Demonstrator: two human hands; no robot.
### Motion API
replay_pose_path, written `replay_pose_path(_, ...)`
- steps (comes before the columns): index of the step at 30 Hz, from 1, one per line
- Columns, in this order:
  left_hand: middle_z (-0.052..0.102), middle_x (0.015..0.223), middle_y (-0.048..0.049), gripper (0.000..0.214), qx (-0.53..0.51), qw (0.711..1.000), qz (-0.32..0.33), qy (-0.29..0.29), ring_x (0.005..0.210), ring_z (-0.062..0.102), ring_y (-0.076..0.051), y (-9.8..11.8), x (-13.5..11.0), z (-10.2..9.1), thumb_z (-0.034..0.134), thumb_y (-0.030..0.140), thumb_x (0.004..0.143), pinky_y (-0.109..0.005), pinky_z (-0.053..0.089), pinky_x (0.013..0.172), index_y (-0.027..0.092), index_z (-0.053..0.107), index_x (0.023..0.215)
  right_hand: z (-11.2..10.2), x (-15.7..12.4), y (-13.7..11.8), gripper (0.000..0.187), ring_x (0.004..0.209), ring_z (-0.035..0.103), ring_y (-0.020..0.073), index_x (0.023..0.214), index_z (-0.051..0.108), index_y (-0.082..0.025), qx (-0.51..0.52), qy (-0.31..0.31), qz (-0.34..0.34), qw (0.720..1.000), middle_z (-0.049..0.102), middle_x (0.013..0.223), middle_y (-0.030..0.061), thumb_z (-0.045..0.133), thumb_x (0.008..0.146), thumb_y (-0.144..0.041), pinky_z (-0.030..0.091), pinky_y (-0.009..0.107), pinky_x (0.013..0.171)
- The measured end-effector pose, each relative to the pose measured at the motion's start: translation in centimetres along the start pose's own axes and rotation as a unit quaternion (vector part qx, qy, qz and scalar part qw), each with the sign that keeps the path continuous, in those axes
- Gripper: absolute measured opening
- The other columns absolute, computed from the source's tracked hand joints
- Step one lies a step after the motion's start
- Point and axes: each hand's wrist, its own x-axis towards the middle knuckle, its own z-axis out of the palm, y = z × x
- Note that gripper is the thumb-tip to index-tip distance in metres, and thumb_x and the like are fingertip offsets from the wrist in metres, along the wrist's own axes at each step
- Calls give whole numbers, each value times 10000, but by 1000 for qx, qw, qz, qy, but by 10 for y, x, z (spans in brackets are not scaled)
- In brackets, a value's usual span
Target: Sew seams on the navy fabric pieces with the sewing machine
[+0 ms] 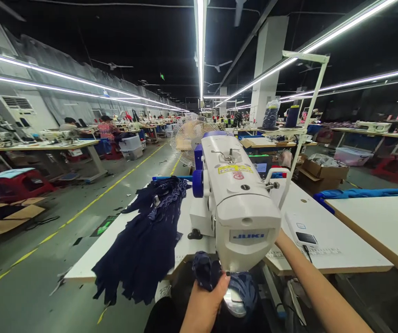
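Head view: your left hand (204,299) pinches navy fabric (202,267) below the sewing machine (245,206), apparently positioning it; next calls for steady guiding. Right hand hidden, grip unclear.

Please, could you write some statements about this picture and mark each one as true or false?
1. The left hand holds bunched blue fabric. True.
2. The right hand is fully visible. False: the sewing machine hides it.
3. A dark cloth pile overhangs the front edge of the table. True.
4. A white device lies left of the machine. False: the white device lies on its right.
5. The machine's upper body is mostly white. True.
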Motion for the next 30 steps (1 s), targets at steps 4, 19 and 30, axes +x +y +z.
replay_pose_path(4,725,863,-102,487,-60,998,-6,-19,907,650,-297,0,-3,1,773,466,586,-385,473,874,131,683,927,-14,-4,-12,229,740,601,140,902,633,-188,36,-23,36,998,659,881,32,532,887,-393,506,318,709)
replay_pose_path(19,719,993,-97,399,-67,995,-5,-71,974,642,-278,15,-10,1,746,387,658,-348,476,887,129,666,952,-12,-136,-87,267,658,506,123,864,668,-203,319,-201,140,915,605,767,10,615,799,-457,453,247,628)
replay_pose_path(30,721,1004,-77,330,-74,994,27,-80,968,648,-256,18,-12,2,721,326,716,-317,493,866,146,686,990,-3,-140,-79,280,787,634,173,861,628,-226,232,-180,89,952,676,830,34,557,832,-495,504,237,703)
